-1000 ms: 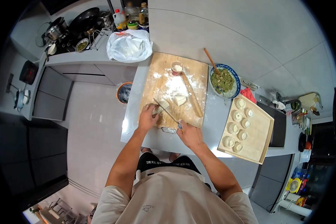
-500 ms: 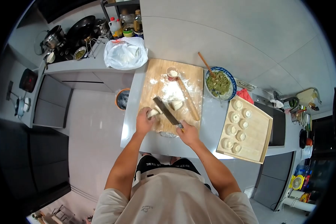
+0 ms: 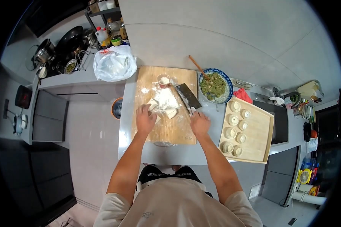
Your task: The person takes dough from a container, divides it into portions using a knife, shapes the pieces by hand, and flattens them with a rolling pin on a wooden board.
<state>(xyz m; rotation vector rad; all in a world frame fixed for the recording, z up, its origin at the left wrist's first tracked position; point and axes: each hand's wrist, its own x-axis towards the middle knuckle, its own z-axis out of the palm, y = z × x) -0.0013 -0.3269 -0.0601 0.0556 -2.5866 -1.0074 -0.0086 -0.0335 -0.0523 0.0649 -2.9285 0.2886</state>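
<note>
My left hand (image 3: 146,120) is over the left part of the floured wooden board (image 3: 165,134), its curled fingers against a pale piece of dough (image 3: 152,103). Part of that dough is covered by the fingers. Another cut dough piece (image 3: 171,113) rests to the right of it. At the board's right edge, my right hand (image 3: 200,123) is closed around the handle end of a cleaver (image 3: 188,96). The broad blade lies flat, partly over the rolling pin (image 3: 177,94). White flour (image 3: 165,99) is spread between the hands, below a small cup (image 3: 163,81).
A blue-rimmed bowl of green filling (image 3: 215,86) with a wooden stick stands right of the board. Further right, a wooden tray (image 3: 255,142) holds several round dough pieces. A white plastic bag (image 3: 114,63) sits on the left counter, and an orange-rimmed bin (image 3: 116,109) is below.
The cleaver has moved from between the dough pieces to the right side of the board, its blade now flat. My left hand has shifted slightly with the dough near the flour.
</note>
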